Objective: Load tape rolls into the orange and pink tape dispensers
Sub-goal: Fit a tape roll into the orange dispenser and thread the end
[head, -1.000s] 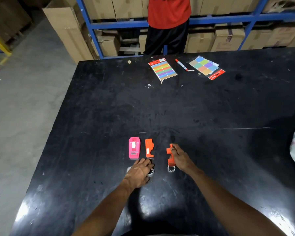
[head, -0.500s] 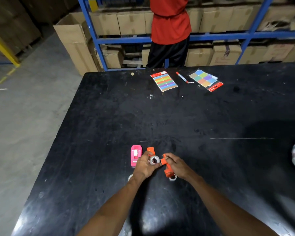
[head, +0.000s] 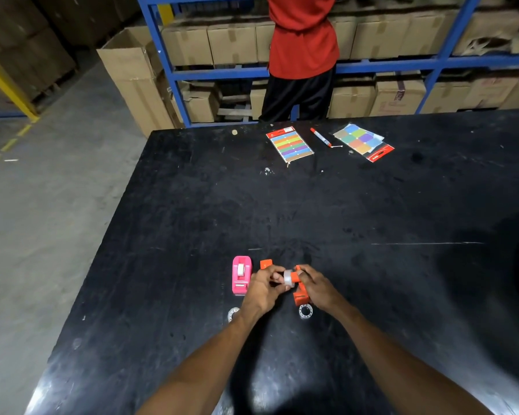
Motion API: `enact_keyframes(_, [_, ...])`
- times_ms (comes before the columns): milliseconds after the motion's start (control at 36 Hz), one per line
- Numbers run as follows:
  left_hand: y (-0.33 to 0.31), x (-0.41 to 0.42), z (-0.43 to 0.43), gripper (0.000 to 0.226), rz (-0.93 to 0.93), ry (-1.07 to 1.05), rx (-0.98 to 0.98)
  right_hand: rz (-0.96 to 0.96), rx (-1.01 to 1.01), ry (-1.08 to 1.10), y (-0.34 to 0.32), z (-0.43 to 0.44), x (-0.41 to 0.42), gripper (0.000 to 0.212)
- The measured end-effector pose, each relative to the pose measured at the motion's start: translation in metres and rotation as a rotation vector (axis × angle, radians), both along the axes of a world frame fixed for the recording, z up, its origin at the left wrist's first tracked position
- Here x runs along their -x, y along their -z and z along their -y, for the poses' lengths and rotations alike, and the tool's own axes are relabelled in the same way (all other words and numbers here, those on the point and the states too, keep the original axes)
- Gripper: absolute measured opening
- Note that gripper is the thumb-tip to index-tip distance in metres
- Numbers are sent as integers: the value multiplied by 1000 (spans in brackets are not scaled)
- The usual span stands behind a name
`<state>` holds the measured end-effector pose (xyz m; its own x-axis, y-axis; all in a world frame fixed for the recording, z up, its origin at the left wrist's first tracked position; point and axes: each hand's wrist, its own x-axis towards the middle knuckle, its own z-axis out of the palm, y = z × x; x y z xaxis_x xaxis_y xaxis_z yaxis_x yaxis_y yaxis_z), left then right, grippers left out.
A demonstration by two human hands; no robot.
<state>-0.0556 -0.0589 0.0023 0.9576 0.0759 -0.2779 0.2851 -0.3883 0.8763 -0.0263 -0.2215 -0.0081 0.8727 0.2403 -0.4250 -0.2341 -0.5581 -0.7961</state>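
My left hand (head: 262,290) pinches a clear tape roll (head: 288,278) and presses it against the orange dispenser half (head: 300,292), which my right hand (head: 316,290) grips just above the black table (head: 192,205). The other orange dispenser piece (head: 265,263) lies flat behind my left hand, mostly hidden by it. A pink dispenser (head: 241,278) with a white roll in it sits on the table to the left. Two more clear tape rolls lie on the table, one (head: 232,313) under my left wrist and one (head: 305,311) below the orange half.
At the table's far edge lie a pack of coloured label strips (head: 289,144), a red marker (head: 320,136) and a pack of coloured notes (head: 361,140). A person in a red shirt (head: 301,37) stands behind the table before blue shelving (head: 222,73) with cardboard boxes.
My left hand picked a tape roll up from the table and brought it to the orange dispenser half, which my right hand lifted. The head camera tilted up a little.
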Motion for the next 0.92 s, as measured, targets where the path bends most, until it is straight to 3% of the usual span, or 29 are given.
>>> enact_keyframes(194, [1, -1, -4, 36, 32, -6, 78, -7, -49, 18, 0, 0, -2, 34])
enact_keyframes(361, [3, -3, -7, 38, -53, -18, 268, -9, -72, 10, -1, -2, -7, 31])
enact_keyframes(917, [13, -32, -10, 36, -87, 21, 259, -66, -106, -2, 5, -11, -23, 37])
